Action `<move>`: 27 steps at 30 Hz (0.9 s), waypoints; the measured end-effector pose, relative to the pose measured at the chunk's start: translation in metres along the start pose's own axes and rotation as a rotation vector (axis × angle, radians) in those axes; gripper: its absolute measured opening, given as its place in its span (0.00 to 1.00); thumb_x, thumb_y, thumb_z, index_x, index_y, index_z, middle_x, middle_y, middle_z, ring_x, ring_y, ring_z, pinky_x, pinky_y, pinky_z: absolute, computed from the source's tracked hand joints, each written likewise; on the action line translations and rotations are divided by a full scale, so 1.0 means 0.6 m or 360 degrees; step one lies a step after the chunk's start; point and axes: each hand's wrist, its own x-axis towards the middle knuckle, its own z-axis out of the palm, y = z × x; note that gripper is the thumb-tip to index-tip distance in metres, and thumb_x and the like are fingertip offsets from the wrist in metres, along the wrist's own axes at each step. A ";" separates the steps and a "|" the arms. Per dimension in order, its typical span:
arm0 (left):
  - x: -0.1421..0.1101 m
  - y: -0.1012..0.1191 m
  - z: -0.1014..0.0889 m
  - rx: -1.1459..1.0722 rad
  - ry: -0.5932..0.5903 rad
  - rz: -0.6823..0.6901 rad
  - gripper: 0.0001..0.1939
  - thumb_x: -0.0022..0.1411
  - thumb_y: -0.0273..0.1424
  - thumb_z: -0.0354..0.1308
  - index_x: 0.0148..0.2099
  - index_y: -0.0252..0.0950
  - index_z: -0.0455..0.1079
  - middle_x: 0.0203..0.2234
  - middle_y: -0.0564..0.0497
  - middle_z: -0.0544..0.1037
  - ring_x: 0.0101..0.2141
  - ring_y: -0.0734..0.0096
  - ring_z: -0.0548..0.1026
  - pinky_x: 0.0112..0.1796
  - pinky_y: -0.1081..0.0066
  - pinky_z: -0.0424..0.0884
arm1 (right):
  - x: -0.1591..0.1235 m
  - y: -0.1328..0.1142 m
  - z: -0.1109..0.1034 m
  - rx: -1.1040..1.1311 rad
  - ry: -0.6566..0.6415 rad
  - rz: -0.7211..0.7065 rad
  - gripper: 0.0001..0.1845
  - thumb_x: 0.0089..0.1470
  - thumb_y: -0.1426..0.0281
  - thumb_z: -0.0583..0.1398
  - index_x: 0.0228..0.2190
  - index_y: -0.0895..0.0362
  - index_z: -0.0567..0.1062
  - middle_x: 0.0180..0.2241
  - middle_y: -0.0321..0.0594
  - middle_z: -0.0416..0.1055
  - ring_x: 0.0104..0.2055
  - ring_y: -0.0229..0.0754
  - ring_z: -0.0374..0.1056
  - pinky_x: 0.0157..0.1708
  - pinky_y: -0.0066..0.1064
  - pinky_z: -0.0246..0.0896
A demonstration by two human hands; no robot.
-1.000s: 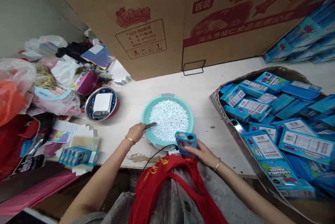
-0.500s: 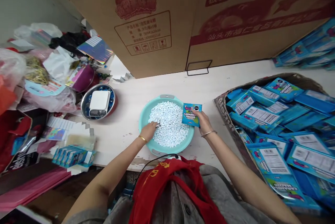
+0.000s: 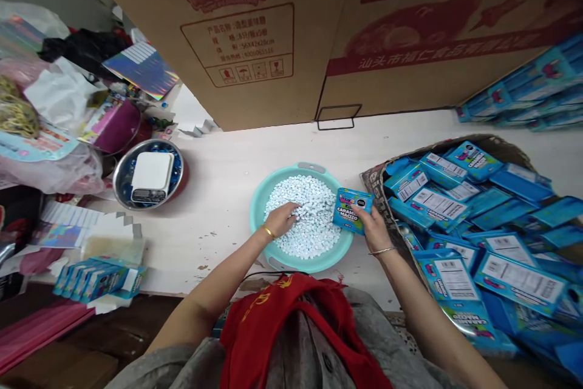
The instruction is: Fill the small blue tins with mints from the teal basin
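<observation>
A teal basin full of small white pellets stands on the white table in front of me. My left hand is down in the pellets at the basin's left side, fingers curled; the metal scoop it held earlier is hidden beneath it. My right hand grips a small blue candy box, upright and slightly tilted, over the basin's right rim.
A big tray heaped with blue boxes fills the right. Tall cardboard cartons wall off the back. At the left are a metal bowl with a white scale, a pack of blue boxes, bags and papers.
My right hand lifted the blue box from the table's front edge to the basin's right rim. My left hand pushed from the basin's left edge into the pellets.
</observation>
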 end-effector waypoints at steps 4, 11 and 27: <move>-0.014 0.002 -0.031 -0.0043 -0.0014 0.0097 0.16 0.64 0.32 0.51 0.53 0.35 0.63 0.50 0.45 0.72 0.50 0.63 0.71 0.52 0.63 0.66 | 0.001 0.018 -0.027 -0.0422 -0.0084 -0.0267 0.26 0.41 0.53 0.65 0.39 0.55 0.74 0.41 0.42 0.73 0.47 0.51 0.69 0.48 0.45 0.65; -0.056 0.038 -0.114 0.0054 0.0029 0.0312 0.16 0.67 0.35 0.49 0.54 0.36 0.62 0.47 0.44 0.74 0.48 0.63 0.72 0.48 0.63 0.69 | -0.020 0.024 -0.024 -0.0746 -0.0320 -0.0859 0.25 0.49 0.56 0.62 0.46 0.55 0.68 0.43 0.44 0.71 0.45 0.49 0.68 0.48 0.43 0.63; -0.066 0.274 -0.221 0.1180 -0.0494 0.0159 0.12 0.63 0.22 0.47 0.49 0.33 0.62 0.36 0.45 0.76 0.36 0.63 0.75 0.33 0.68 0.69 | -0.057 0.053 0.031 -0.1106 -0.0521 -0.1549 0.22 0.52 0.74 0.56 0.50 0.53 0.66 0.48 0.46 0.70 0.51 0.50 0.65 0.51 0.48 0.63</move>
